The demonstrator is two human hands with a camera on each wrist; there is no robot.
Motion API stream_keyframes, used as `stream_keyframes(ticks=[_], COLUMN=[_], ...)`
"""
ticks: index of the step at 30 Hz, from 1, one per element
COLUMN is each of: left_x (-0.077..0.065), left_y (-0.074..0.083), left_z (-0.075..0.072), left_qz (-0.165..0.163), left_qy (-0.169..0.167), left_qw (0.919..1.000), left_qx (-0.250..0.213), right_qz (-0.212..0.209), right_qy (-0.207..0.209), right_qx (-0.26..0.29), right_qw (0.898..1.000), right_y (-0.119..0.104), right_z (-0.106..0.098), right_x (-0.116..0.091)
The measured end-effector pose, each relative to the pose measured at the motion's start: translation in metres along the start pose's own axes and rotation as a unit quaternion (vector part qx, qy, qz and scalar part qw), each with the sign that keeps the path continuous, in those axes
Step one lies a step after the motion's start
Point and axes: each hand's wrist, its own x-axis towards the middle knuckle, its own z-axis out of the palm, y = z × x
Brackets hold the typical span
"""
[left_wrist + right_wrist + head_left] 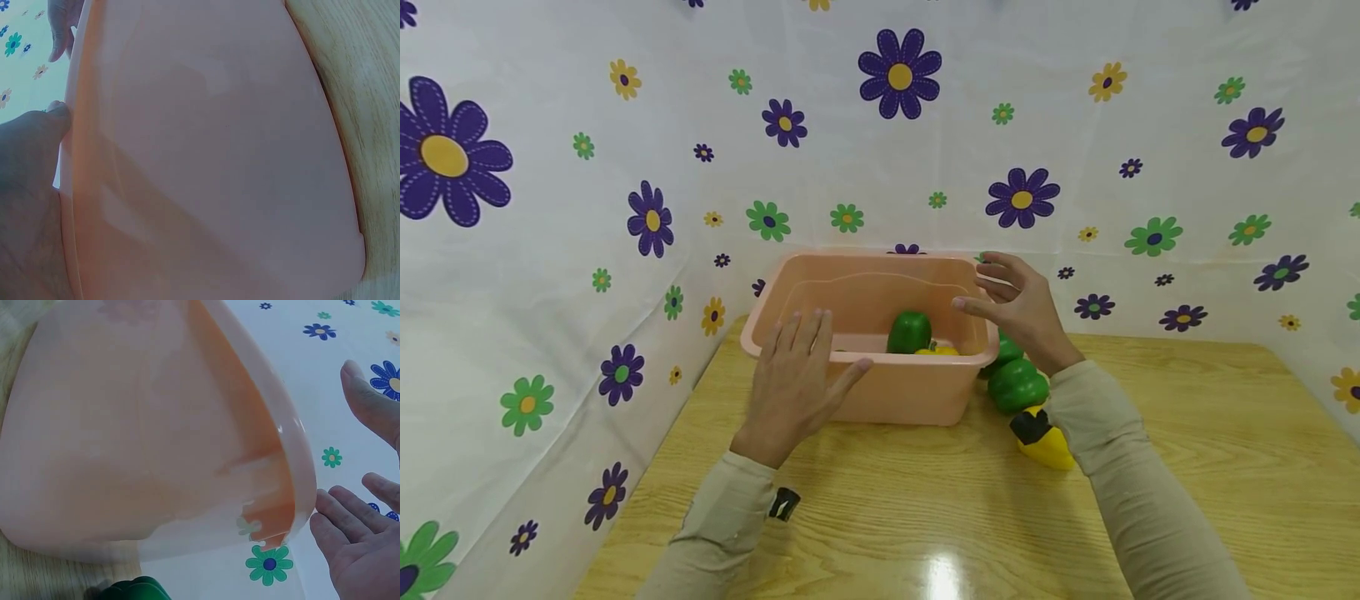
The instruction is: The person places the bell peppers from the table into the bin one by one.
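A peach plastic bin [895, 390] stands on the wooden table, with a green bell pepper [909, 332] and part of a yellow pepper [937, 351] visible inside. My left hand [795, 379], fingers straight and thumb spread, lies over the front left of its rim. In the left wrist view the thumb [37, 131] is against that rim. My right hand [1018, 304] is raised at the bin's right end, fingers loosely bent and holding nothing. Its fingertips are close to the rim in the right wrist view; whether they touch I cannot tell.
Outside the bin on the right, beneath my right forearm, lie green peppers [1018, 386] and a yellow pepper [1047, 448], with a black strap piece [1031, 426] overlapping it. A flower-print sheet [955, 150] rises behind the wooden table [887, 508] and along its left side.
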Motion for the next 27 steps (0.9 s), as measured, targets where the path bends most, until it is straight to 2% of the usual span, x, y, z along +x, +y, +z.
stream_keyframes(ticks=[10,27], left_x=[-0.001,-0.001], left_y=[0.0,-0.001], left_z=[0.0,0.001], left_qz=[0.007,0.011], left_qy=[0.006,0.011], left_qw=[0.9999,0.9999], left_qx=[-0.005,0.002], right_qz=[0.007,0.029], right_qy=[0.013,0.01], right_qx=[-0.005,-0.044], right_qw=[1.0,0.999], right_y=[0.001,0.005], right_z=[-0.007,-0.041], right_x=[-0.002,-0.012])
